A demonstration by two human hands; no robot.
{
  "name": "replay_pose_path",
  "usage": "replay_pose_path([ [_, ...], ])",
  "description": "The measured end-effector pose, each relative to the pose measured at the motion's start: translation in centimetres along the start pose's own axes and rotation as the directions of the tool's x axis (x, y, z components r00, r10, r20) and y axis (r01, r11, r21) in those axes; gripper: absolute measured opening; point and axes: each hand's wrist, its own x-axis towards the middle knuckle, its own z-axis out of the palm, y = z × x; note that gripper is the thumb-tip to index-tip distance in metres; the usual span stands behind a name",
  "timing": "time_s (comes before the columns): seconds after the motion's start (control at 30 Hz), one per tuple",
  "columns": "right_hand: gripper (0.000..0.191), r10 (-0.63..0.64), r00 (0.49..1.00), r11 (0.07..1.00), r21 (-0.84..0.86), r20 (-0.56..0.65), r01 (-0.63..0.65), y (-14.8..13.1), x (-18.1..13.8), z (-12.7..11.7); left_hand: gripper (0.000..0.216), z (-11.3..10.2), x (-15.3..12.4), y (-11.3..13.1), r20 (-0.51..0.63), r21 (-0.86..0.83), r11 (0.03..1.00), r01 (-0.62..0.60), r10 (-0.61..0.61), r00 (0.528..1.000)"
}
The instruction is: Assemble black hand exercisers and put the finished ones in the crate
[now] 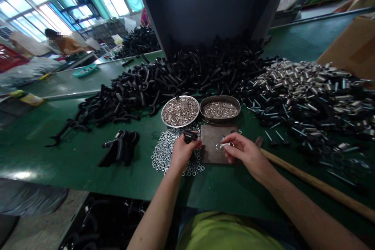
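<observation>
My left hand [184, 150] is closed around a black plastic part [190, 136], held over the loose pile of metal nuts [164, 150]. Between the thumb and fingers of my right hand [244, 150] is a small coil spring [225, 146], with a ring-like end pointing left. Both hands are apart, on either side of a flat metal plate [209, 152] on the green table. Beyond them stand a round dish of small metal pins [180, 111] and an oval tin of tiny metal pieces [220, 110].
Black curved plastic parts [164, 78] heap up from a tipped grey bin [216, 11]. Metal sleeves [310, 78] and black-headed bolts [275, 136] lie at right. A hammer's wooden handle [316, 183] extends beside my right forearm. Several black parts [121, 148] stand at left. Two people are farther back.
</observation>
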Motion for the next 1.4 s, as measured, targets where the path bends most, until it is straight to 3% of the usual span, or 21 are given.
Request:
replay_pose_path([
  [0.1, 0.026, 0.004, 0.999, 0.997, 0.074, 0.044, -0.007, -0.2, 0.0, 0.6, 0.031, 0.9, -2.0, 0.5, 0.091, -0.333, 0.927, 0.173, -0.151, 0.984],
  [0.2, 0.025, -0.012, 0.995, 0.996, 0.089, 0.099, 0.003, -0.4, 0.2, 1.1, 0.029, 1.5, -3.6, 0.8, 0.159, -0.409, 0.878, 0.248, -0.198, 0.967],
  [0.5, 0.029, 0.079, 0.989, 0.992, 0.094, 0.121, -0.09, -0.4, 0.2, 0.9, 0.023, 1.7, -4.8, 0.4, 0.201, -0.331, 0.935, 0.128, -0.063, 0.978],
  [0.73, 0.028, 0.066, 0.992, 0.998, 0.009, 0.104, -0.067, -0.5, 0.2, 0.9, 0.024, 1.7, -4.5, 0.1, 0.182, -0.314, 0.945, 0.087, -0.03, 0.983],
  [0.83, 0.03, 0.111, 0.992, 0.991, 0.07, 0.066, -0.115, -0.5, 0.4, 0.8, 0.02, 1.6, -4.4, -0.1, 0.179, -0.218, 0.976, 0.019, 0.021, 0.984],
  [0.93, 0.027, 0.03, 0.999, 0.999, -0.023, -0.012, -0.031, -0.8, 0.5, 0.4, 0.019, 2.0, -4.4, -0.4, 0.155, -0.13, 0.991, -0.03, 0.051, 0.987],
  [1.03, 0.021, -0.088, 0.994, 0.976, -0.204, -0.058, 0.074, -1.5, 0.3, -0.1, 0.024, 3.0, -4.5, -0.7, 0.207, -0.281, 0.947, 0.155, -0.097, 0.974],
  [1.13, 0.02, -0.143, 0.986, 0.951, -0.288, -0.082, 0.114, -2.4, -0.3, -0.2, 0.027, 4.3, -4.9, -0.9, 0.408, -0.48, 0.756, 0.444, -0.255, 0.876],
  [1.2, 0.021, -0.133, 0.989, 0.956, -0.273, -0.071, 0.109, -3.0, -0.7, -0.2, 0.029, 5.1, -5.0, -0.9, 0.506, -0.525, 0.648, 0.552, -0.284, 0.814],
  [1.3, 0.02, -0.104, 0.994, 0.963, -0.251, -0.029, 0.094, -3.6, -1.1, 0.1, 0.031, 5.9, -5.0, -0.7, 0.535, -0.541, 0.61, 0.579, -0.282, 0.797],
  [1.4, 0.018, -0.116, 0.993, 0.947, -0.305, -0.02, 0.105, -3.7, -1.1, 0.0, 0.032, 6.1, -5.1, -0.3, 0.513, -0.521, 0.667, 0.533, -0.254, 0.82],
])
